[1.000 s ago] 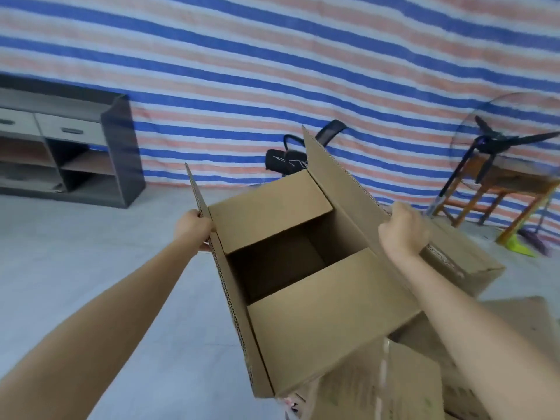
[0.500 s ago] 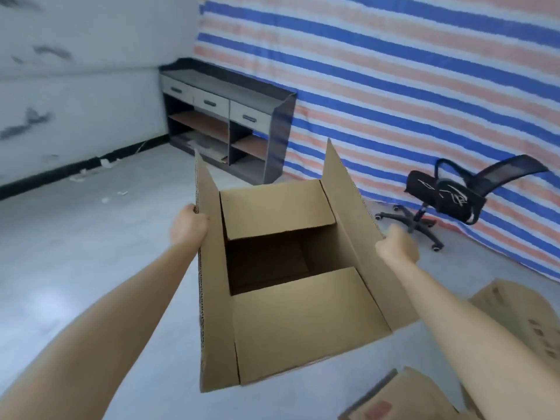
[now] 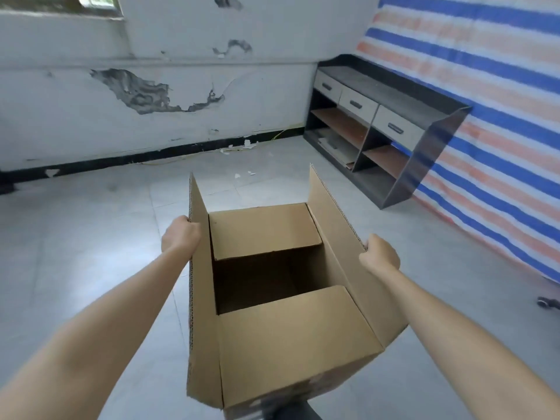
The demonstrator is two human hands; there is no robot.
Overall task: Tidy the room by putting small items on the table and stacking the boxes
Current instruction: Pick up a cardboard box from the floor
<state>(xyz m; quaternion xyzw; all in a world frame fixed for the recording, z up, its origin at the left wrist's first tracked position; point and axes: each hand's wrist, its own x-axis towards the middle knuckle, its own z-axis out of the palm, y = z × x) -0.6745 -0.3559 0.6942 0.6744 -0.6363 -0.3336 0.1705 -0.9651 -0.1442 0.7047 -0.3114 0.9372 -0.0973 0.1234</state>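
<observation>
Left hand: fingers curled round edge of left long flap of cardboard box. Right hand: closed round edge of right long flap. Box held up between both hands, above grey tiled floor, open top turned toward camera. Long flaps stood up at sides; far short flap and near short flap folded partly inward over dark interior. Dark cabinet with three drawers and open shelves seen beyond box at right, set against striped tarp. Peeling white wall noted at rear.
</observation>
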